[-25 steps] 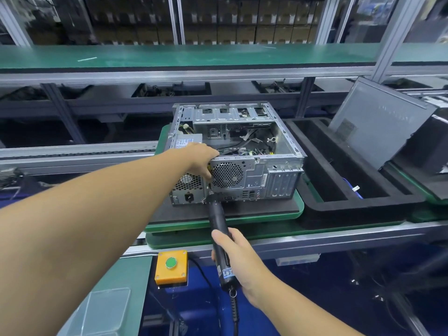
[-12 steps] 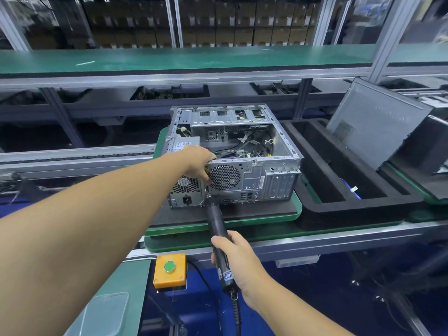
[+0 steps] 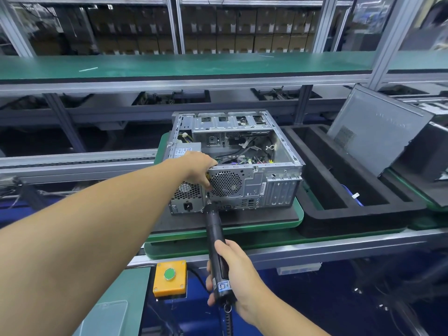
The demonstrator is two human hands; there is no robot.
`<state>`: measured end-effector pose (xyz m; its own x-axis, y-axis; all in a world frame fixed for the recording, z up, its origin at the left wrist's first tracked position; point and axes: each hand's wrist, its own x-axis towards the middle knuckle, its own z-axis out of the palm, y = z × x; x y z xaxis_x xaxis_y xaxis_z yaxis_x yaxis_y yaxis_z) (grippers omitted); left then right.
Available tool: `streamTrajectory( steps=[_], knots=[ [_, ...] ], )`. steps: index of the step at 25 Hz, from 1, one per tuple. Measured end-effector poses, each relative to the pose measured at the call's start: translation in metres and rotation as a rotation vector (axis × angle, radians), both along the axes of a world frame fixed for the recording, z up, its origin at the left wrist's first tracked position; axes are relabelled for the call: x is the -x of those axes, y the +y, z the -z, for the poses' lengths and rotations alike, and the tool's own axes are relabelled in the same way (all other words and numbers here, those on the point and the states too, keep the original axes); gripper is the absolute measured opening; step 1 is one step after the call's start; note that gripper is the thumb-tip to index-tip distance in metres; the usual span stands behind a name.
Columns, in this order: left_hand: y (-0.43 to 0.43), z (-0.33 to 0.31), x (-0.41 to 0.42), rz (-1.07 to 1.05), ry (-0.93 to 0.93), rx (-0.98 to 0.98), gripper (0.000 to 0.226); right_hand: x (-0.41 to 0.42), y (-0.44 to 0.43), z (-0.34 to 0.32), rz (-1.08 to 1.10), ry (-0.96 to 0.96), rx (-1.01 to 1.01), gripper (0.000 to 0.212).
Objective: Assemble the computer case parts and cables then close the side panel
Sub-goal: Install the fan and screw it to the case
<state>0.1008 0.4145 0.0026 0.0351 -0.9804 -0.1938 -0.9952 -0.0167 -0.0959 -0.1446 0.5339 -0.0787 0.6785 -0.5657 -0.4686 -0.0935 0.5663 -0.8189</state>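
Black cylindrical screwdriver (image 3: pixel 215 234) in right hand (image 3: pixel 238 275) grip; left hand (image 3: pixel 198 166) clutches perforated steel case (image 3: pixel 254 183) rim

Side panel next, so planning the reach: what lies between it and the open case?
Head view: a black foam tray sits between the case and the side panel.

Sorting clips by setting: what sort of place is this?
Probably a computer factory assembly line: an open computer case on a green pallet, the right hand holding an electric screwdriver, cartons stacked behind.
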Motion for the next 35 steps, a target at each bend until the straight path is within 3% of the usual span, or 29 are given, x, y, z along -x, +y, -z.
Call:
streamTrajectory(
  steps=[9,19,25,32,35],
  knots=[
    [0.000,-0.001,0.000,-0.018,0.023,-0.016,0.036,-0.014,0.006,0.006,0.076,0.102,0.139,0.016],
    [0.000,-0.002,0.001,-0.033,0.030,-0.028,0.043,-0.015,-0.001,-0.004,-0.025,0.093,0.076,0.017],
    [0.000,0.000,-0.001,-0.016,0.043,0.000,0.035,-0.011,-0.003,-0.001,-0.029,0.106,0.077,0.021],
    [0.002,0.003,-0.002,0.007,0.028,0.036,0.043,-0.004,-0.001,-0.002,-0.045,0.109,0.037,0.021],
    [0.002,0.005,-0.003,0.023,-0.001,0.035,0.051,-0.001,0.000,0.000,-0.031,0.183,0.144,0.023]
  ],
)
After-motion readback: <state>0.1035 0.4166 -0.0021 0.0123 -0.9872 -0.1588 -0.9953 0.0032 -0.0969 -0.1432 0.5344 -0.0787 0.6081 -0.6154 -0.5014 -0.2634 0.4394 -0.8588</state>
